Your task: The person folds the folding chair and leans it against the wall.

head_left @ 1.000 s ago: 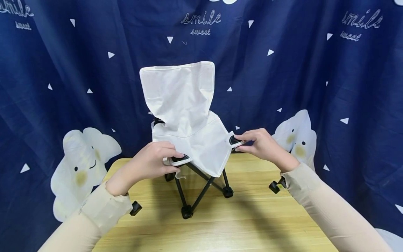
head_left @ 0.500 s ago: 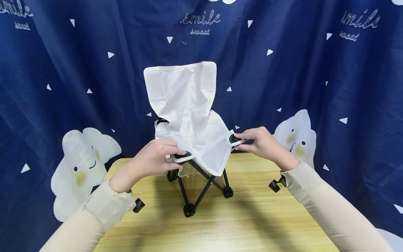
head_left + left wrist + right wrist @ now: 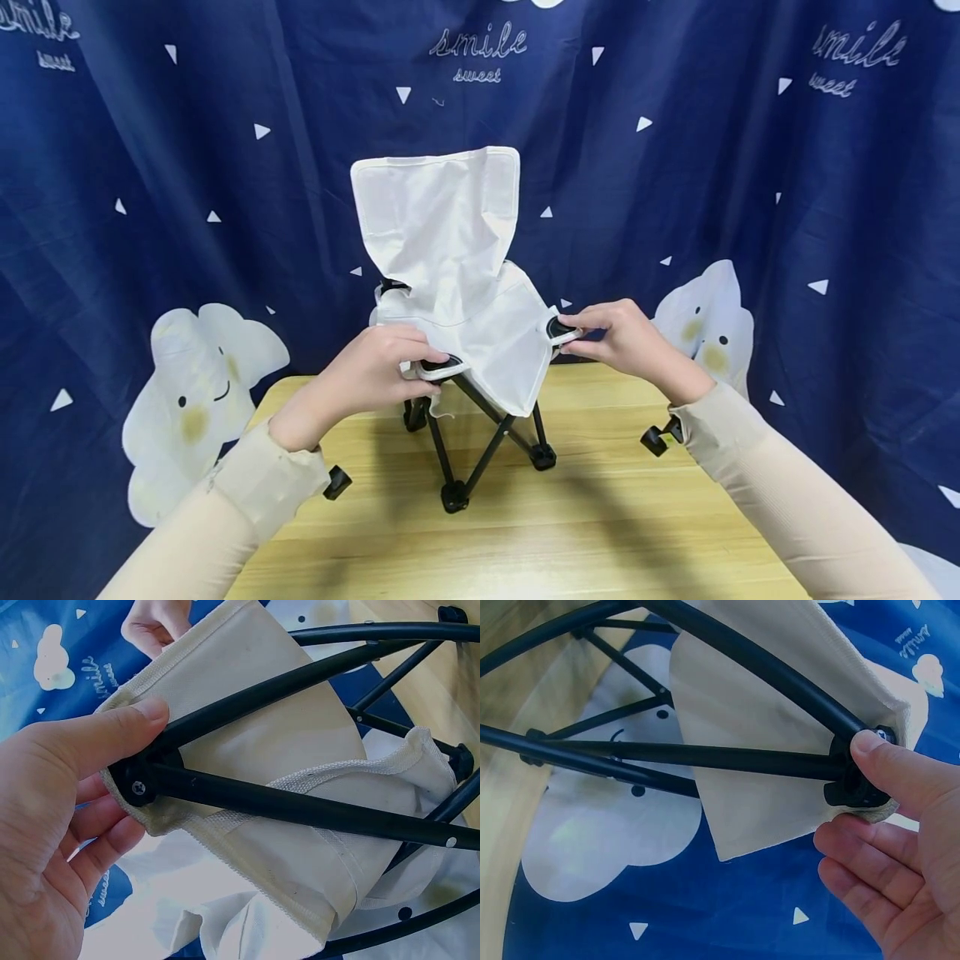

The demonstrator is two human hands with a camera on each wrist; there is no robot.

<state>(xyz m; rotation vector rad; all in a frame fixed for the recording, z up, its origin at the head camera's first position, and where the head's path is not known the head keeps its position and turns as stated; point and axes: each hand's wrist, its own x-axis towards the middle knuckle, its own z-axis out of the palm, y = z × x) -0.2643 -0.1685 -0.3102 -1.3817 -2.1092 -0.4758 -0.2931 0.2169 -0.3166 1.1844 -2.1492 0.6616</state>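
A small folding chair [image 3: 498, 333] with a white fabric seat and back stands on crossed black legs [image 3: 487, 454]. At the seat's front left corner my left hand [image 3: 367, 375] pinches the black-patched fabric edge. My right hand [image 3: 622, 337] grips the matching corner on the right. In the left wrist view, the thumb lies by a black corner joint [image 3: 139, 787] where two tubes meet, with fingers behind the fabric. From the right wrist, the thumb presses on the other black joint [image 3: 855, 780] and the fingers are beneath it. The rear legs are partly hidden by the fabric.
The chair stands on a wood-grain table [image 3: 570, 533]. Close behind it hangs a dark blue curtain [image 3: 315, 167] with white clouds, triangles and lettering. A small black device [image 3: 337, 483] sits by the left cuff, and another black device [image 3: 655, 442] by the right cuff.
My left hand has moved a little right and up with the chair's left corner. The chair's left side and back have shifted slightly right. My right hand has barely moved, still gripping its corner.
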